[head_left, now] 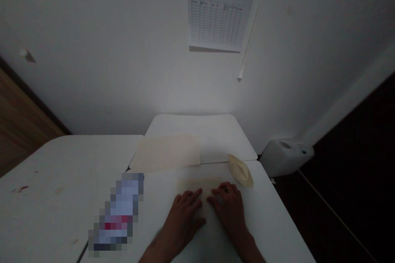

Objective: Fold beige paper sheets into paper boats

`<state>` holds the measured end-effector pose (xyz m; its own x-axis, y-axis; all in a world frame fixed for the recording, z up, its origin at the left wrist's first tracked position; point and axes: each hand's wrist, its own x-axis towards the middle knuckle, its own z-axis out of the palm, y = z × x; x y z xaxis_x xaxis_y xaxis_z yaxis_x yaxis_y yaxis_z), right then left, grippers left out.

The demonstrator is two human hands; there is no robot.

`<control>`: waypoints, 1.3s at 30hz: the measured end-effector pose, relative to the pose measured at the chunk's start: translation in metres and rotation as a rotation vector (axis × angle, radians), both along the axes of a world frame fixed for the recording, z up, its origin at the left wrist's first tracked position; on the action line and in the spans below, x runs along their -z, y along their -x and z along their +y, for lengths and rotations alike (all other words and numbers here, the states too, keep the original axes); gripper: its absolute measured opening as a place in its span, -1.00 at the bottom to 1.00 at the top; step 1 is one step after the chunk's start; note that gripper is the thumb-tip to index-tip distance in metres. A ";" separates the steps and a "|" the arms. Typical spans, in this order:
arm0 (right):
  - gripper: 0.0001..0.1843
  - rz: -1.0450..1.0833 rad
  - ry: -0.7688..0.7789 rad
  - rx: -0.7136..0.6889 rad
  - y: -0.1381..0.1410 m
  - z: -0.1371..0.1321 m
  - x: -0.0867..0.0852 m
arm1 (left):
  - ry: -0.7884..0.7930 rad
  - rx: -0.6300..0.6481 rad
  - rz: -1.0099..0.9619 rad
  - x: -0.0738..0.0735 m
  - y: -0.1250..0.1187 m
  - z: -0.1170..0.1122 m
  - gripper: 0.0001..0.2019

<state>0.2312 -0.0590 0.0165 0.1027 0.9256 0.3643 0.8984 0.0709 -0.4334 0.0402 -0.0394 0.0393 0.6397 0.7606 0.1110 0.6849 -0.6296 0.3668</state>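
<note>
A pale cream sheet of paper [199, 183] lies flat on the white table in front of me, its lower part partly hidden by my hands. My left hand [187, 213] rests on its left side, open, fingers stretched forward and thumb apart. On the right side, my right hand [228, 205] presses down with its fingers bent, a small gap showing between thumb and index finger. A folded paper boat [241, 171] of the same cream colour stands just beyond the right hand.
More cream paper [169, 152] lies across the seam towards the back table [219, 135]. A blurred-out phone-like object [120, 211] is at left, near another white table [40, 197]. A printed chart [217, 20] hangs on the wall. A white plastic container [282, 162] stands right of the tables.
</note>
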 end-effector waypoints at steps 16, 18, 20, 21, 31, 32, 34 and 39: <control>-0.83 0.012 -0.044 -0.273 0.003 0.000 0.002 | -0.177 0.045 -0.105 0.017 0.010 -0.003 -0.65; -0.85 0.003 -0.009 -0.282 0.007 -0.004 -0.004 | -0.187 0.047 -0.109 0.021 0.011 -0.002 -0.60; -0.87 0.005 0.018 -0.259 0.010 -0.008 -0.009 | -0.197 0.038 -0.122 0.027 0.012 -0.003 -0.59; -0.87 0.013 0.029 -0.251 0.011 -0.009 -0.011 | -0.202 0.029 -0.134 0.029 0.012 -0.003 -0.60; -0.58 0.088 0.122 -0.262 0.009 -0.014 -0.017 | -0.296 -0.035 -0.114 0.039 0.015 -0.006 -0.69; -0.57 0.090 0.130 -0.258 0.009 -0.014 -0.017 | -0.315 -0.030 -0.094 0.038 0.016 -0.007 -0.68; -0.55 0.087 0.143 -0.252 0.009 -0.014 -0.017 | -0.349 -0.032 -0.052 0.037 0.022 -0.009 -0.65; -0.55 0.072 0.155 -0.242 0.010 -0.015 -0.017 | -0.391 -0.151 0.009 0.033 0.044 -0.007 -0.62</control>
<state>0.2211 -0.0743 0.0331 -0.1075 0.9703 0.2168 0.8299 0.2077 -0.5178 -0.0041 -0.0459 0.0063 0.5265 0.7473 0.4054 0.7822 -0.6126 0.1135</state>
